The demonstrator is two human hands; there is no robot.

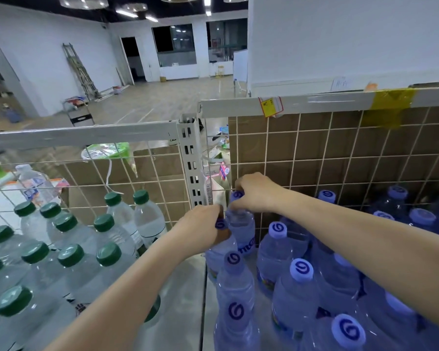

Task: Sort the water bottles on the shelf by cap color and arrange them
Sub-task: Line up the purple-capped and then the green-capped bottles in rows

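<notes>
Both hands are working at the back corner of the shelf (185, 300), close together beside the slotted upright post (192, 163). Left hand (203, 228) is curling its fingers around the cap and neck of one blue-capped bottle (219, 249), while right hand (255, 192) is pinching the cap of the neighbouring blue-capped bottle (241, 224) just behind it, against the wire grid (340, 153).

Sorting is looking nearly finished, judging by how things lie. Green-capped bottles (69, 254) are standing grouped on the left part of the shelf, and the blue-capped group (300, 269) is filling the right part, with a bare strip of shelf between them. No cap of the wrong colour is showing in either group, though the far right edge is dim and hard to read. What seems to be remaining is tidying: the two gripped bottles are sitting at the blue group's left edge and probably need setting into line with their rows.
</notes>
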